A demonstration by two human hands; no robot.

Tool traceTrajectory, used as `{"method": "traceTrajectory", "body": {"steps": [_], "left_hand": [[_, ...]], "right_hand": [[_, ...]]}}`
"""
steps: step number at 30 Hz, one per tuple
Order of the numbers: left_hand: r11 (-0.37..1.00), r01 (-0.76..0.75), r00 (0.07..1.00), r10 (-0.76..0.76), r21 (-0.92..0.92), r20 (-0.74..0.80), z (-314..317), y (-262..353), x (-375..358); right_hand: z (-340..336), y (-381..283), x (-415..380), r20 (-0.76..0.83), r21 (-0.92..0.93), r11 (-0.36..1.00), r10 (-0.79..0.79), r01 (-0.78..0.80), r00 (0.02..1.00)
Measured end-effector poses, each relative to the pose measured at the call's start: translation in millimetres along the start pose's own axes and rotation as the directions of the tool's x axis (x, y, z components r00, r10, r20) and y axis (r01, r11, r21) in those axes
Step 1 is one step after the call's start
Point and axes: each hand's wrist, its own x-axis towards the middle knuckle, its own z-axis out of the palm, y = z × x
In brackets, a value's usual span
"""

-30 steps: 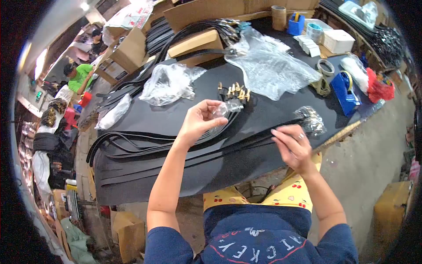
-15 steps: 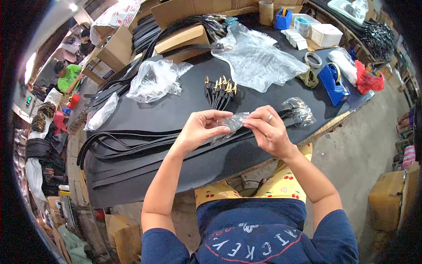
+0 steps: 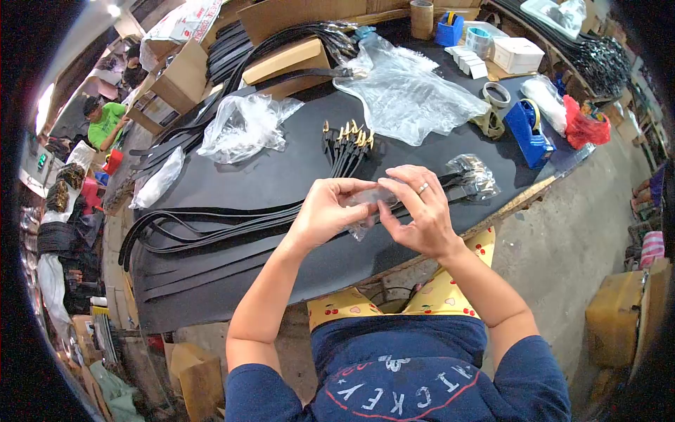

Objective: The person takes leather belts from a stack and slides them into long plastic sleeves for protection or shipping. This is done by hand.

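Observation:
My left hand (image 3: 327,214) pinches a small clear plastic bag (image 3: 361,228) between thumb and fingers. On its other side my right hand (image 3: 422,211), with a ring on one finger, has its fingers curled at the bag. Under both hands long black straps (image 3: 211,221) run across the dark table (image 3: 204,281); their right ends are wrapped in clear plastic (image 3: 475,176). Just beyond my hands lies a bundle of black straps with gold-coloured buckles (image 3: 349,141).
A large clear plastic sheet (image 3: 415,91) and a crumpled bag (image 3: 246,126) lie further back. On the right are a blue tape dispenser (image 3: 529,135) and a red bag (image 3: 585,125). Cardboard boxes (image 3: 169,88) stand at the back left, near a person in green (image 3: 107,123).
My right hand's fingers have shifted left over the small bag and bent more. The bag hangs lower between my hands. The whole view has shifted slightly.

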Motion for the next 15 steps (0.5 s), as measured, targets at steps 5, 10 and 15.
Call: {"method": "traceTrajectory", "body": {"steps": [5, 10, 15], "left_hand": [[0.985, 0.017, 1.0, -0.019, 0.173, 0.008, 0.8, -5.2, -3.7], [0.975, 0.031, 0.999, -0.028, 0.221, -0.019, -10.8, 0.5, -9.9], [0.999, -0.03, 0.961, 0.037, 0.027, -0.276, -12.2, 4.0, -4.7]], "right_hand": [[1.4, 19.4, -0.6, -0.108, -0.074, 0.995, -0.071, 0.063, 0.992], [-13.0, 24.4, 4.6, 0.026, 0.132, 0.991, -0.024, 0.021, 0.999], [-23.4, 12.0, 6.6, 0.281, 0.291, 0.815, 0.429, -0.502, 0.859]]}}
